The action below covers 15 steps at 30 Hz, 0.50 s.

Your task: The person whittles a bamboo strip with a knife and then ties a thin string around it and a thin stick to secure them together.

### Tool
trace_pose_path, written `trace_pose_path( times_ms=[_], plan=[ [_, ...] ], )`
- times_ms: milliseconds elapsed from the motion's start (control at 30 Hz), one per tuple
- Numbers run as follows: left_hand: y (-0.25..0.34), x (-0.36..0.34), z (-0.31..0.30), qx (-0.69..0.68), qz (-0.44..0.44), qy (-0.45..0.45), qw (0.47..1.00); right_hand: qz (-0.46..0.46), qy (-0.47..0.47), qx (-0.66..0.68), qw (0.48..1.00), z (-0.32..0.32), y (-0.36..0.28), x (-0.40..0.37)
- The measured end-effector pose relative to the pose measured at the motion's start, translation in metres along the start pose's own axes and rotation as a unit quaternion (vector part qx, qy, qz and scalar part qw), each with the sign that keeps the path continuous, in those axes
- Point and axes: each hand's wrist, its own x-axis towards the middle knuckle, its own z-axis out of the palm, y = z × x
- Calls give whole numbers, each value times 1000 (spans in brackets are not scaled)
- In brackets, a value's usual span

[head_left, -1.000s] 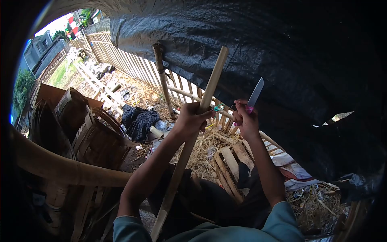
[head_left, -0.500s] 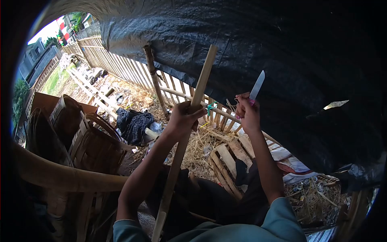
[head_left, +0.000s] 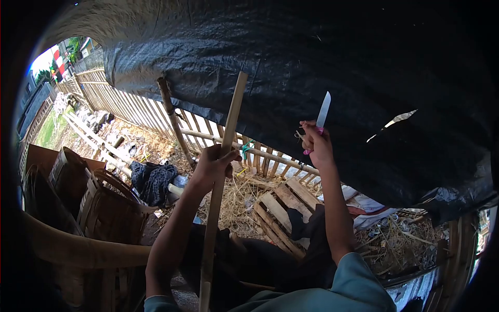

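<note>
My left hand point(head_left: 210, 165) is closed around a long, flat bamboo strip point(head_left: 233, 112). The strip stands nearly upright, leaning a little to the right at its top, and its lower end runs down past my lap. To the right, my right hand point(head_left: 318, 146) grips a knife point(head_left: 323, 110) by its pink handle, blade pointing up. Thin pale shavings or fibres show at the fingers of that hand. The blade is apart from the strip.
Woven bamboo baskets point(head_left: 112, 208) stand at left behind a thick bamboo pole point(head_left: 88, 244). A black tarp point(head_left: 291, 57) hangs overhead and ahead, before a bamboo fence point(head_left: 130, 106). Wooden slats point(head_left: 280, 208) and straw point(head_left: 236, 205) lie on the ground, near a dark cloth point(head_left: 152, 182).
The whole view has shifted, so the surroundings sit further left. Both hands keep their holds; the strip and the knife look slightly more upright.
</note>
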Motion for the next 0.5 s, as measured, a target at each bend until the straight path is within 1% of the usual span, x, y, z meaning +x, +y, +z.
trace_pose_path(
  times_ms=[33, 67, 100, 200, 233, 267, 333, 367, 433, 500],
  plan=[
    [-2, 2, 2, 6, -4, -18, 1000, -9, 0, 37, 999, 9, 0, -1],
    [-5, 5, 3, 13, -7, -36, 999, -36, -6, 46, 998, 17, 5, -2],
    [-9, 10, 6, -4, -24, -49, 998, -51, -8, 28, 998, 27, 8, -4],
    [-7, 12, 23, -61, -21, -32, 997, -122, -12, -56, 991, 52, 29, -5],
    [-3, 12, 27, -97, -25, -53, 994, -124, -9, -89, 988, 66, 26, -13],
    [3, 10, 33, -84, -32, -39, 995, -148, -27, -109, 983, 71, 31, -13],
    [-3, 14, 35, -105, 5, -64, 992, -194, -61, -149, 968, 80, 40, -12],
    [-8, 17, 33, -95, 8, -66, 993, -195, -63, -147, 968, 81, 42, -12],
    [-16, 23, 30, -75, 11, -73, 994, -149, -49, -75, 985, 88, 30, -17],
    [-19, 23, 30, -88, 12, -54, 995, -119, -45, 12, 992, 87, 18, -15]
  ],
)
